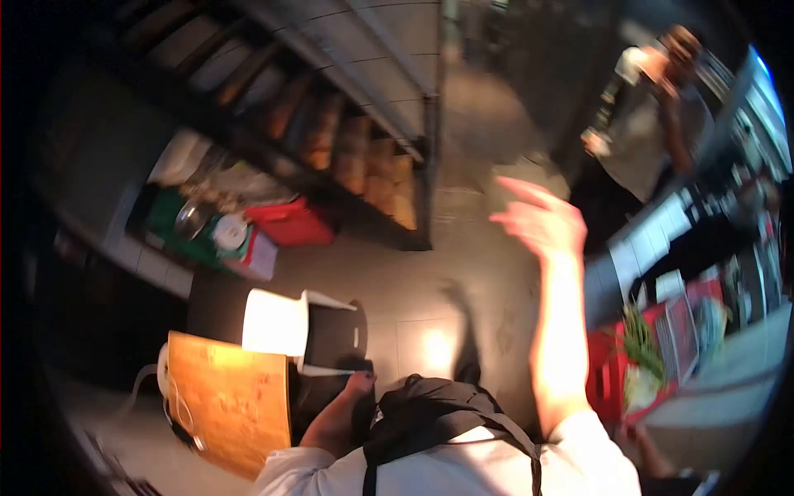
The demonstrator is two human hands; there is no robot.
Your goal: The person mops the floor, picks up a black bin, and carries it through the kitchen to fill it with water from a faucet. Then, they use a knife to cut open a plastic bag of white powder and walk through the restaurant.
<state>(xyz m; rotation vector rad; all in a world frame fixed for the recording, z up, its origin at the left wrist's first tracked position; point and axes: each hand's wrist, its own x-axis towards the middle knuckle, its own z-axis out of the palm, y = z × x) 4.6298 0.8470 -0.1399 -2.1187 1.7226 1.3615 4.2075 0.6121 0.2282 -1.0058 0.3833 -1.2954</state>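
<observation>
My right hand (546, 223) is stretched out ahead of me above the grey floor (488, 273), its forefinger and thumb extended and nothing visible in it. Low on the left, my left hand (360, 382) hangs beside my black apron (438, 401). It is close to a leg of a white chair (275, 324). Whether it touches the leg, I cannot make out, as its fingers are small and blurred. The chair stands by a brown wooden table (227, 397).
A staircase with wooden steps (331, 153) rises ahead on the left. Beneath it are a green crate (178, 219) and a red container (294, 221). On the right, a red crate (608, 376) holds green vegetables (641, 339). Another person (653, 124) stands at the upper right.
</observation>
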